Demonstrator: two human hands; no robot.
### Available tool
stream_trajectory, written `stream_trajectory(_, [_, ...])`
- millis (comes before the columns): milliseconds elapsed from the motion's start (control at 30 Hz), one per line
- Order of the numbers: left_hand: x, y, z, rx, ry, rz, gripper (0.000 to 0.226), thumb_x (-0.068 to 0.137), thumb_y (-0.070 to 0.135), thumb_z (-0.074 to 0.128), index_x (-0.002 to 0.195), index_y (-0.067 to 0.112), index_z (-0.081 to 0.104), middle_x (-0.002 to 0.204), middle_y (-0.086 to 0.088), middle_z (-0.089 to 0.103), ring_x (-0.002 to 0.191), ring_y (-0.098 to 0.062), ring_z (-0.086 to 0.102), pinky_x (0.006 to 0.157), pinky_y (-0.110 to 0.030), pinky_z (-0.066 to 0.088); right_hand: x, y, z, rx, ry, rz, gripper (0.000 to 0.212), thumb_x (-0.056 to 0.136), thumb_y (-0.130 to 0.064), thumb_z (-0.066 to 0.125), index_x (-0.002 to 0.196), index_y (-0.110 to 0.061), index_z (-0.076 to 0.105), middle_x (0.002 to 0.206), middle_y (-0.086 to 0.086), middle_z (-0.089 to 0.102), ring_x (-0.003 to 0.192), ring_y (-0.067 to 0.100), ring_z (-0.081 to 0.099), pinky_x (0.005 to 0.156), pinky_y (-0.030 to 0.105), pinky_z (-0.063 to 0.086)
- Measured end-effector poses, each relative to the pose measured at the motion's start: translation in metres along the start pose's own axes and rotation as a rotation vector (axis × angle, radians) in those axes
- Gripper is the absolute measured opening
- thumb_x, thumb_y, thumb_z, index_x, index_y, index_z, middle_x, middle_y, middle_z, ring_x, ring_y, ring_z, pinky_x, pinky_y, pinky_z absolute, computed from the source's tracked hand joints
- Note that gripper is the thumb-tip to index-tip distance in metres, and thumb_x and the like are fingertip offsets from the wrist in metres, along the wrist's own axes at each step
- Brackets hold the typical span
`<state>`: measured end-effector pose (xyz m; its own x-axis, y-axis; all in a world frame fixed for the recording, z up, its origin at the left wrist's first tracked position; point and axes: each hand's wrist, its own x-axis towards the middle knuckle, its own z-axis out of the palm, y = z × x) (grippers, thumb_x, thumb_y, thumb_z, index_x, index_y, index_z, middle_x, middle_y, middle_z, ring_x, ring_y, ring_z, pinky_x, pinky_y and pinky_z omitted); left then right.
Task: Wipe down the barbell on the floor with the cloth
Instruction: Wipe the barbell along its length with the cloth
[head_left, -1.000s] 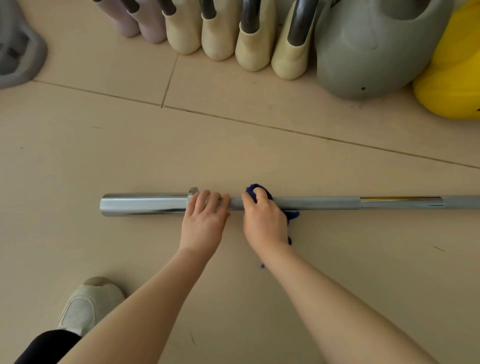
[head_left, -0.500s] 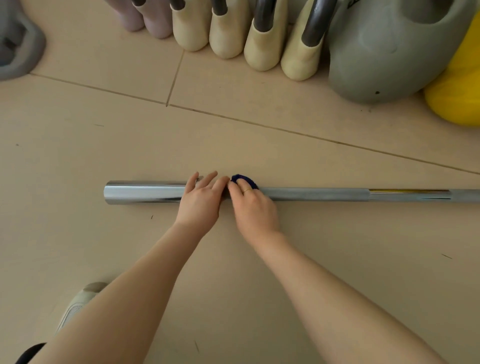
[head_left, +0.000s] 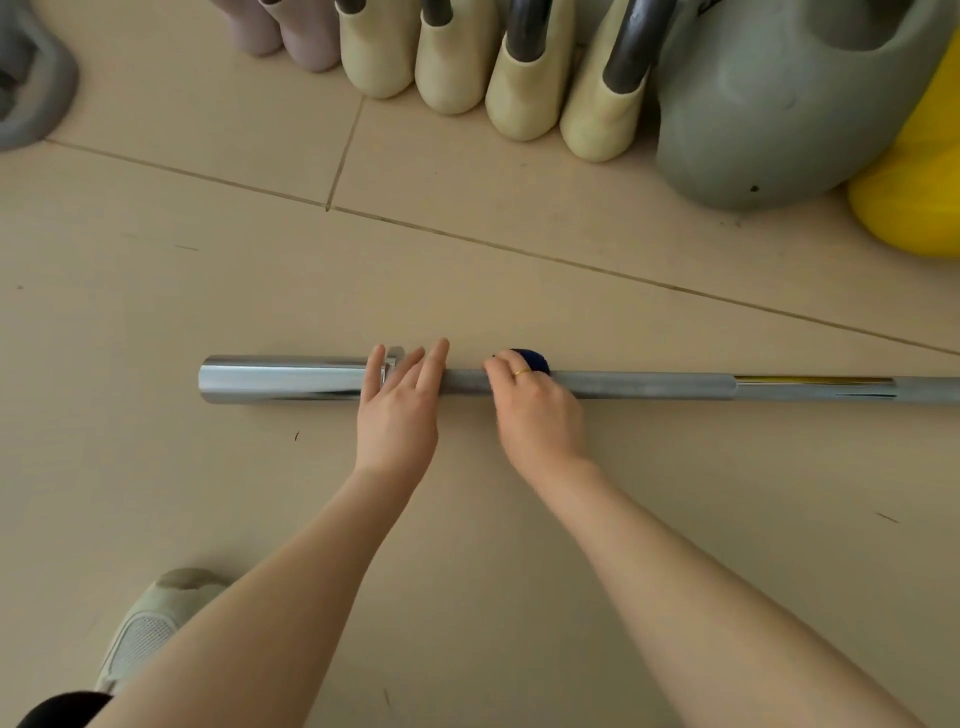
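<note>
Fingers of the left hand lie straight across the barbell; beside it, the right hand grips the cloth around the bar, bare floor beyond.

No readable text or labels; the barbell seems to be unmarked.
</note>
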<state>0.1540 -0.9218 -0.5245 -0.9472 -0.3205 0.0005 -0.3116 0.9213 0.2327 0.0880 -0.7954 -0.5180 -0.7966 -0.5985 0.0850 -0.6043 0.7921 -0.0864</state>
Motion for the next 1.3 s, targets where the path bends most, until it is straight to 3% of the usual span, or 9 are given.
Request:
stream_trajectory(100, [0.001, -0.003, -0.003, 0.042, 0.009, 0.067, 0.051, 0.061, -0.022, 0.062, 0.105, 0.003, 0.065, 0.088, -0.007, 0.071, 0.089, -0.022, 0.07, 0.109, -0.039, 0.024, -0.01, 0.053, -0.004, -0.042, 0.007, 0.001, 0.039, 0.07, -0.018, 0.035, 0.091, -0.017, 0.067, 0.082, 0.002, 0.068, 0.049, 0.025, 0.059, 0.039, 0.022, 0.04])
stream_trajectory(267, [0.001, 0.004, -0.006, 0.042, 0.011, 0.032, 0.054, 0.063, -0.011, 0.03, 0.101, 0.004, 0.067, 0.083, -0.006, 0.071, 0.073, -0.023, 0.069, 0.109, -0.036, 0.022, -0.013, 0.06, -0.008, -0.099, -0.025, 0.174, 0.029, 0.068, -0.014, 0.04, 0.08, -0.014, 0.066, 0.074, 0.005, 0.065, 0.047, 0.025, 0.057, 0.037, 0.022, 0.038])
stream_trajectory(433, [0.003, 0.008, -0.01, 0.002, -0.132, -0.106, 0.061, 0.076, -0.015, 0.043, 0.133, 0.006, 0.046, 0.103, -0.005, 0.071, 0.098, -0.029, 0.063, 0.112, -0.026, 0.006, -0.005, 0.003, 0.001, 0.015, -0.007, 0.032, 0.035, 0.068, -0.006, 0.033, 0.079, -0.013, 0.064, 0.075, 0.005, 0.065, 0.041, 0.021, 0.052, 0.033, 0.02, 0.033])
stream_trajectory(567, [0.009, 0.013, -0.016, 0.045, -0.227, -0.107, 0.057, 0.085, -0.005, 0.04, 0.139, 0.012, 0.034, 0.11, -0.004, 0.065, 0.105, -0.023, 0.057, 0.116, -0.026, -0.002, -0.013, 0.051, -0.01, -0.005, -0.029, -0.028, 0.04, 0.072, -0.016, 0.032, 0.092, -0.012, 0.067, 0.082, 0.005, 0.069, 0.047, 0.025, 0.058, 0.038, 0.023, 0.041])
stream_trajectory(733, [0.003, 0.044, -0.015, 0.032, -0.256, -0.113, 0.071, 0.091, 0.013, 0.045, 0.148, 0.006, 0.004, 0.144, -0.01, 0.036, 0.14, -0.024, 0.021, 0.117, -0.038, 0.001, -0.035, 0.113, -0.019, -0.05, -0.157, 0.34, 0.032, 0.073, -0.004, 0.055, 0.103, -0.01, 0.064, 0.098, 0.01, 0.067, 0.063, 0.032, 0.062, 0.051, 0.032, 0.049])
stream_trajectory(833, [0.001, 0.076, -0.011, -0.003, -0.29, -0.038, 0.074, 0.092, 0.015, 0.044, 0.148, 0.007, -0.002, 0.151, -0.009, 0.024, 0.143, -0.023, 0.01, 0.117, -0.036, -0.002, -0.032, 0.08, -0.012, -0.006, -0.101, 0.304, 0.027, 0.065, -0.004, 0.059, 0.09, -0.009, 0.066, 0.089, 0.009, 0.068, 0.052, 0.028, 0.059, 0.043, 0.027, 0.046])
stream_trajectory(1000, [0.01, 0.114, -0.006, -0.075, -0.283, 0.063, 0.073, 0.09, 0.008, 0.043, 0.148, 0.007, 0.0, 0.151, -0.008, 0.025, 0.142, -0.022, 0.013, 0.117, -0.032, 0.002, -0.038, 0.108, -0.017, 0.004, -0.072, 0.05, 0.037, 0.066, -0.013, 0.055, 0.101, -0.013, 0.067, 0.093, 0.004, 0.07, 0.051, 0.027, 0.06, 0.042, 0.026, 0.045])
stream_trajectory(1200, [0.018, 0.164, 0.001, -0.105, -0.304, 0.169, 0.062, 0.088, 0.005, 0.044, 0.146, 0.01, 0.022, 0.146, -0.007, 0.034, 0.136, -0.025, 0.027, 0.113, -0.033, 0.016, -0.072, 0.204, -0.036, -0.016, -0.131, 0.503, 0.04, 0.082, -0.003, 0.049, 0.12, -0.014, 0.057, 0.103, 0.013, 0.065, 0.073, 0.036, 0.062, 0.057, 0.038, 0.049])
stream_trajectory(1300, [0.022, 0.188, 0.008, -0.082, -0.325, 0.183, 0.058, 0.088, 0.008, 0.047, 0.143, 0.012, 0.03, 0.142, -0.005, 0.04, 0.131, -0.026, 0.035, 0.109, -0.035, 0.023, -0.073, 0.184, -0.043, 0.25, -0.041, 0.45, 0.045, 0.081, -0.016, 0.038, 0.122, -0.017, 0.057, 0.113, 0.009, 0.065, 0.084, 0.034, 0.064, 0.064, 0.037, 0.05])
